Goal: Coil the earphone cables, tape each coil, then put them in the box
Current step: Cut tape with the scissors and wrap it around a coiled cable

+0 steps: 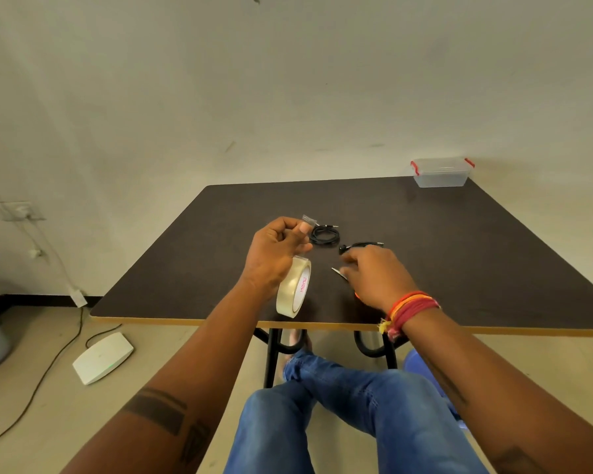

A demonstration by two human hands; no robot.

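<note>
Taping step. The left hand point(277, 252) pinches a cut tape strip point(308, 221), the tape roll point(293, 286) hanging from it; the right hand point(374, 273) grips scissors point(339, 272). Both cable coils point(324, 236) lie mid-table. Advice: press the strip around a coil. The box point(440, 172) sits at the far right corner; open tabletop point(459, 254) lies between.

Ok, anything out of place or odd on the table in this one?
Nothing stands out. Two black coiled cables lie mid-table, the clear box sits lidded at the far right corner, and the left hand holds the tape roll and a cut strip.
</note>
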